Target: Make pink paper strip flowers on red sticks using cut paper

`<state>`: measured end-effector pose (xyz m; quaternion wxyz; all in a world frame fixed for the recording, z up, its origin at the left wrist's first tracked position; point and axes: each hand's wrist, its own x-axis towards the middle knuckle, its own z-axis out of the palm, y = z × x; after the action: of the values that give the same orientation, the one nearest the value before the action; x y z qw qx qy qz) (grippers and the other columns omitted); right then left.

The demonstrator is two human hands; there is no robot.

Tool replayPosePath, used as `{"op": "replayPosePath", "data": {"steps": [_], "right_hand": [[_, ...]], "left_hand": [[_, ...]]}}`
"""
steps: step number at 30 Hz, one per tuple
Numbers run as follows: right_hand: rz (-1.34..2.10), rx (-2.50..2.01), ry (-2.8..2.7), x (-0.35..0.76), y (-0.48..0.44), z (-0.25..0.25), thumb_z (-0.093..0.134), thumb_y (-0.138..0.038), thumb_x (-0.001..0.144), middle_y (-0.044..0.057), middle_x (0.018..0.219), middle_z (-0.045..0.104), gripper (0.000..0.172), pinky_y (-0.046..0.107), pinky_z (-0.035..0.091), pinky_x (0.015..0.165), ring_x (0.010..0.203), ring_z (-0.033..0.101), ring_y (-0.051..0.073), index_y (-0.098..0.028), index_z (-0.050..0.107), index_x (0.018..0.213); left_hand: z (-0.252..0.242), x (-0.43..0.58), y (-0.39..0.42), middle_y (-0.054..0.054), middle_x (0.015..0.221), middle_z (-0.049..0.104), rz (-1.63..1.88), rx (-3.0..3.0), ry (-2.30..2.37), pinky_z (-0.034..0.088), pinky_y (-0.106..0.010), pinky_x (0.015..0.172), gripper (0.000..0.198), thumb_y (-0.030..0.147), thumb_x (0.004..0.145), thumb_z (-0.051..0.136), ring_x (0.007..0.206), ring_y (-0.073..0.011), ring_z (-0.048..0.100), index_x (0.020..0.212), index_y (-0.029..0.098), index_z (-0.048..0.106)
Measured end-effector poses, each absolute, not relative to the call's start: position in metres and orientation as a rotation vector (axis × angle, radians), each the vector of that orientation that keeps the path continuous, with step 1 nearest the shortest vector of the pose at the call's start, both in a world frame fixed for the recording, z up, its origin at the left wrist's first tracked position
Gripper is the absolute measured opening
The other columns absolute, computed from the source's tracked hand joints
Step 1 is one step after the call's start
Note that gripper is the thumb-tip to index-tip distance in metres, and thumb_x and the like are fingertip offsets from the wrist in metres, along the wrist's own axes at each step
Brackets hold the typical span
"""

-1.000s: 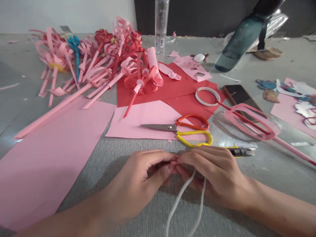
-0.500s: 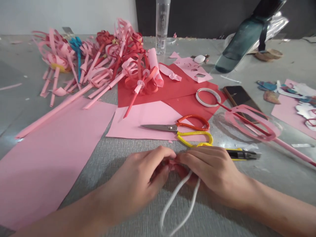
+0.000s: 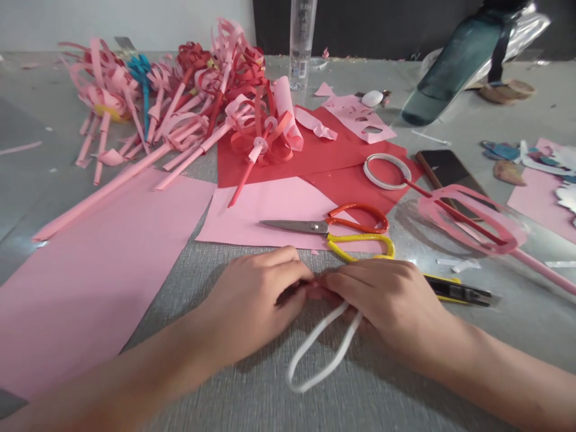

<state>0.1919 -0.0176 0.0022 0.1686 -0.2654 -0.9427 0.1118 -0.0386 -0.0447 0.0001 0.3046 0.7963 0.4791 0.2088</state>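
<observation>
My left hand point(image 3: 265, 294) and my right hand point(image 3: 387, 294) meet at the fingertips low over the grey table. Between them is a tiny pinkish bit, mostly hidden by the fingers, whose kind I cannot make out. From beneath my right hand a loop of white cord point(image 3: 310, 345) hangs toward me. Scissors point(image 3: 321, 227) with one red and one yellow handle lie just beyond, blades pointing left. A yellow and black utility knife point(image 3: 463, 291) rests beside my right hand, partly covered by it.
Pink paper point(image 3: 121, 258) spreads on the left. Behind it are several rolled-paper flowers point(image 3: 189, 114). Red sheets point(image 3: 333, 156), a tape roll point(image 3: 366, 171), a phone point(image 3: 450, 174) and a paper wand point(image 3: 477, 225) lie farther right. Two bottles, one clear point(image 3: 301, 45) and one teal point(image 3: 450, 72), are at the back.
My fingertips have drawn closer over the small pinkish bit, now more covered. The cord loop has swung slightly up and left. The view has shifted a little, uncovering more of the knife.
</observation>
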Motion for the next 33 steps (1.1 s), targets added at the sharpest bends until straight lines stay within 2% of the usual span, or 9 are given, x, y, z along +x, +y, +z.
{"op": "replayPosePath", "data": {"steps": [6, 9, 13, 17, 22, 25, 30, 33], "right_hand": [[0.333, -0.788, -2.667, 0.192, -0.018, 0.002, 0.050, -0.016, 0.103, 0.002, 0.069, 0.067, 0.025, 0.032, 0.030, 0.054, 0.056, 0.057, 0.016, -0.014, 0.072, 0.091], [0.355, -0.807, -2.673, 0.193, -0.017, 0.001, 0.053, -0.016, 0.102, 0.002, 0.070, 0.068, 0.023, 0.031, 0.032, 0.055, 0.059, 0.060, 0.016, -0.015, 0.071, 0.088], [0.345, -0.796, -2.662, 0.193, -0.017, 0.000, 0.054, -0.017, 0.102, 0.002, 0.072, 0.071, 0.022, 0.030, 0.031, 0.056, 0.060, 0.061, 0.016, -0.016, 0.072, 0.089], [0.284, -0.805, -2.644, 0.191, -0.016, -0.003, 0.058, -0.022, 0.102, 0.001, 0.070, 0.072, 0.021, 0.031, 0.028, 0.056, 0.057, 0.059, 0.015, -0.016, 0.074, 0.090], [0.266, -0.807, -2.632, 0.191, -0.015, -0.006, 0.058, -0.018, 0.100, 0.000, 0.066, 0.067, 0.019, 0.031, 0.025, 0.055, 0.055, 0.053, 0.014, -0.017, 0.073, 0.089], [0.277, -0.828, -2.627, 0.192, -0.016, -0.005, 0.059, -0.017, 0.098, 0.000, 0.062, 0.062, 0.020, 0.031, 0.024, 0.055, 0.054, 0.051, 0.014, -0.018, 0.069, 0.081], [0.367, -0.784, -2.628, 0.193, -0.018, -0.003, 0.055, -0.011, 0.097, 0.000, 0.065, 0.063, 0.021, 0.031, 0.027, 0.055, 0.056, 0.054, 0.014, -0.017, 0.064, 0.079], [0.392, -0.791, -2.636, 0.194, -0.017, 0.000, 0.054, -0.009, 0.096, 0.000, 0.066, 0.062, 0.022, 0.031, 0.028, 0.055, 0.056, 0.053, 0.015, -0.016, 0.063, 0.078]], "left_hand": [[0.005, -0.037, -0.040, 0.002, 0.084, 0.066, 0.599, 1.976, 1.269, 0.040, -0.024, 0.062, 0.016, 0.012, 0.093, 0.062, 0.071, -0.0106, 0.058, 0.094, 0.022, 0.074], [0.004, -0.035, -0.041, 0.002, 0.087, 0.068, 0.618, 2.012, 1.272, 0.041, -0.023, 0.062, 0.017, 0.010, 0.092, 0.061, 0.073, -0.0110, 0.060, 0.092, 0.021, 0.074], [0.002, -0.034, -0.042, -0.002, 0.100, 0.071, 0.867, 2.114, 1.152, 0.050, -0.024, 0.077, 0.018, 0.008, 0.095, 0.060, 0.090, -0.0134, 0.066, 0.102, 0.020, 0.070], [0.005, -0.032, -0.043, -0.004, 0.105, 0.073, 1.202, 2.213, 1.070, 0.053, -0.026, 0.090, 0.019, 0.003, 0.094, 0.061, 0.102, -0.0146, 0.068, 0.102, 0.020, 0.066], [0.016, -0.028, -0.038, -0.001, 0.098, 0.073, 0.900, 2.310, 1.047, 0.053, -0.023, 0.083, 0.020, 0.002, 0.095, 0.057, 0.093, -0.0127, 0.069, 0.100, 0.020, 0.064], [0.018, -0.036, -0.036, -0.003, 0.101, 0.074, 0.818, 2.422, 1.021, 0.054, -0.026, 0.082, 0.019, 0.008, 0.097, 0.054, 0.091, -0.0150, 0.070, 0.108, 0.021, 0.062], [0.008, -0.060, -0.039, -0.007, 0.107, 0.078, 0.719, 2.773, 0.673, 0.056, -0.034, 0.096, 0.031, 0.010, 0.096, 0.053, 0.107, -0.0214, 0.073, 0.124, 0.023, 0.057], [-0.003, -0.065, -0.043, -0.014, 0.125, 0.075, 0.833, 2.777, 0.564, 0.051, -0.040, 0.109, 0.043, 0.017, 0.096, 0.059, 0.120, -0.0234, 0.070, 0.137, 0.018, 0.049]]}}
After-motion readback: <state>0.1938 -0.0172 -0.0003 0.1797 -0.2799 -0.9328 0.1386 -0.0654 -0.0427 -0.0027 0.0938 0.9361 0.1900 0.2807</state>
